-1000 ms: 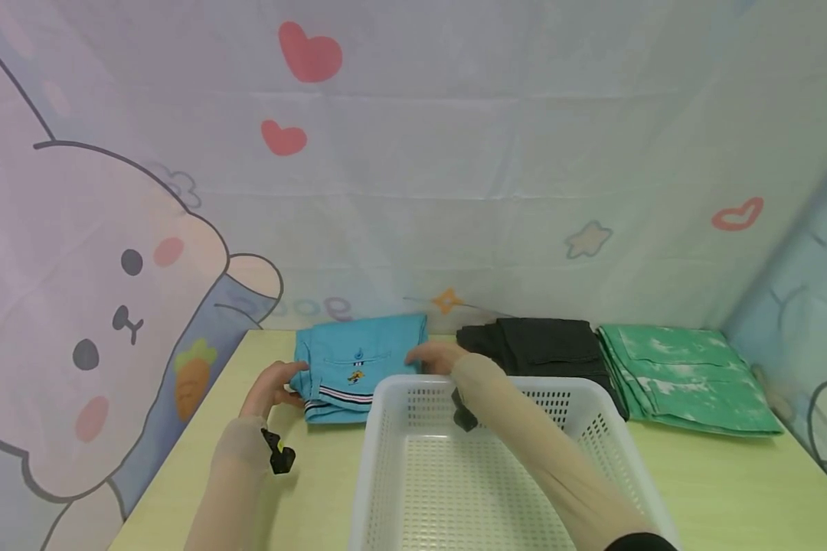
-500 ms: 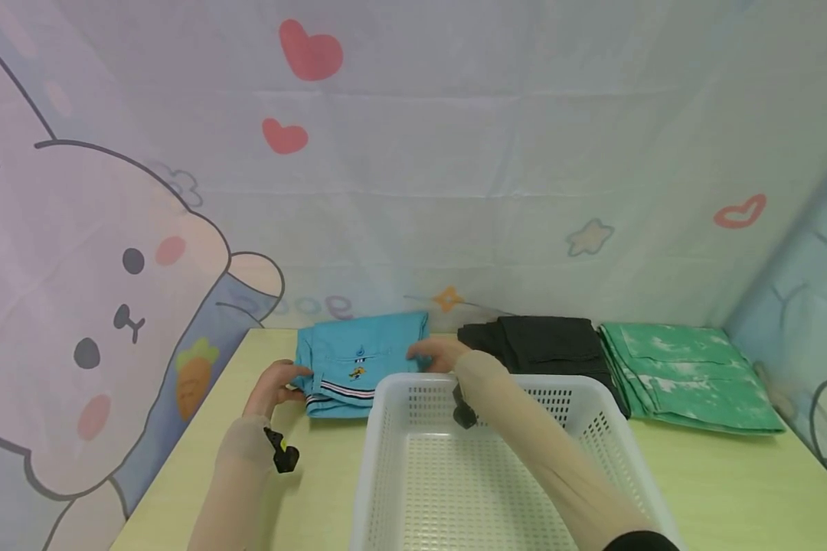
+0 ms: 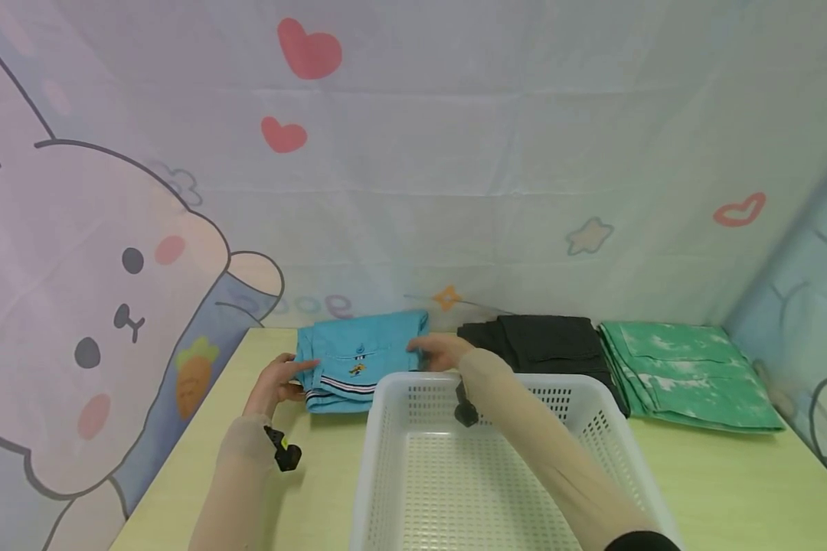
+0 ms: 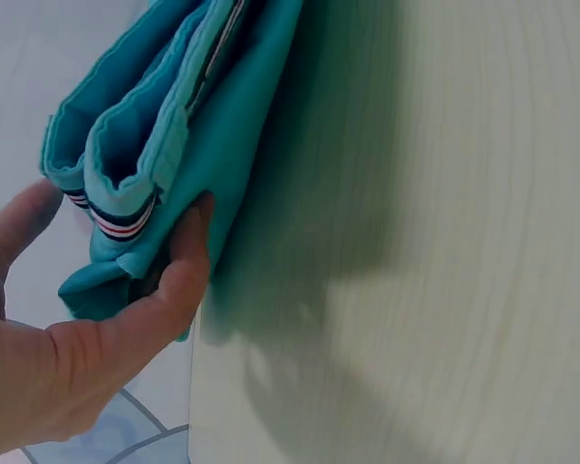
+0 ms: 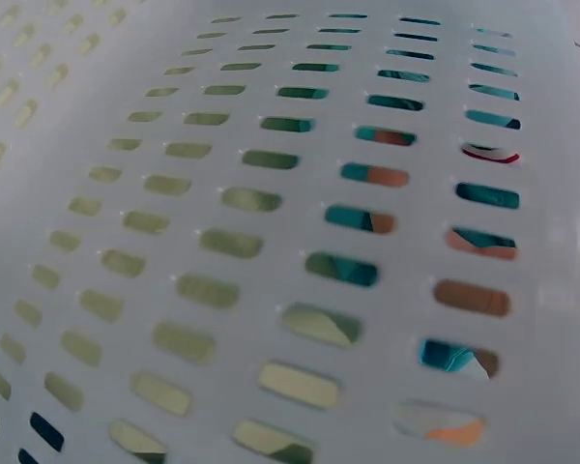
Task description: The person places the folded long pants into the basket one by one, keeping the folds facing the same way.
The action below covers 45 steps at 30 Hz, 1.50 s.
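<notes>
Fingers of the left hand (image 3: 270, 383) pinch the folded blue pants (image 3: 361, 349), lower centre-left; whether the right hand (image 3: 445, 353) grips, I cannot tell. Best lifted level, folds together.

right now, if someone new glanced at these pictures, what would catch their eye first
Probably the big cartoon animal printed on the backdrop, at the head view's left. Next comes the bright blue folded garment at the back of the table, with the left hand at one side and the right hand at the other. The white basket stands nearer, just right of centre.
</notes>
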Each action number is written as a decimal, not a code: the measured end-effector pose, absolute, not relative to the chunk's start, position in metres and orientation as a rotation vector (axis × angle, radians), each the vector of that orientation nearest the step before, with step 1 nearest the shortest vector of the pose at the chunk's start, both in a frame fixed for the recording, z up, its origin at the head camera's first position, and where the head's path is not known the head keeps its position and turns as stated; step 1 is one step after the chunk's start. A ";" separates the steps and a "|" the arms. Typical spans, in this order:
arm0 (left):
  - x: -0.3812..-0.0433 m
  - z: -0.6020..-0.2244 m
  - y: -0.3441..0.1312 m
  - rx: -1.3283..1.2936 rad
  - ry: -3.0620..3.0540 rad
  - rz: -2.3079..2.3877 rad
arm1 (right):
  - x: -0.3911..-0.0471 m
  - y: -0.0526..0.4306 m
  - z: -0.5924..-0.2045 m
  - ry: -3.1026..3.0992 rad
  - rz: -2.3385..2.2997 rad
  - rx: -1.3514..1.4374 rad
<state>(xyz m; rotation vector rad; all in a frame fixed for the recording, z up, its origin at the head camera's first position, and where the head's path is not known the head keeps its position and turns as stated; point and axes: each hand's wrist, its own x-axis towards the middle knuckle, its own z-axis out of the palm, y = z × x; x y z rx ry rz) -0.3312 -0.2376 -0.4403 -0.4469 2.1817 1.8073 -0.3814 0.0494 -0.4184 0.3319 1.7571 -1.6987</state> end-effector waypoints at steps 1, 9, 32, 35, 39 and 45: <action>-0.332 -0.441 -0.237 -0.458 2.183 1.806 | -0.381 0.049 -0.418 1.744 -1.710 0.329; -0.337 -0.442 -0.232 -0.497 2.174 1.907 | -0.387 0.045 -0.423 1.504 -1.820 0.313; -0.339 -0.439 -0.229 -0.302 1.900 2.155 | -0.414 0.049 -0.441 1.687 -1.666 0.096; -0.339 -0.439 -0.228 -0.249 1.876 2.173 | -0.412 0.051 -0.439 1.674 -1.658 0.089; -0.340 -0.439 -0.228 -0.202 1.851 2.184 | -0.394 0.054 -0.423 1.643 -1.710 0.109; -0.339 -0.434 -0.226 -0.164 1.830 2.241 | -0.380 0.060 -0.409 1.577 -1.711 0.034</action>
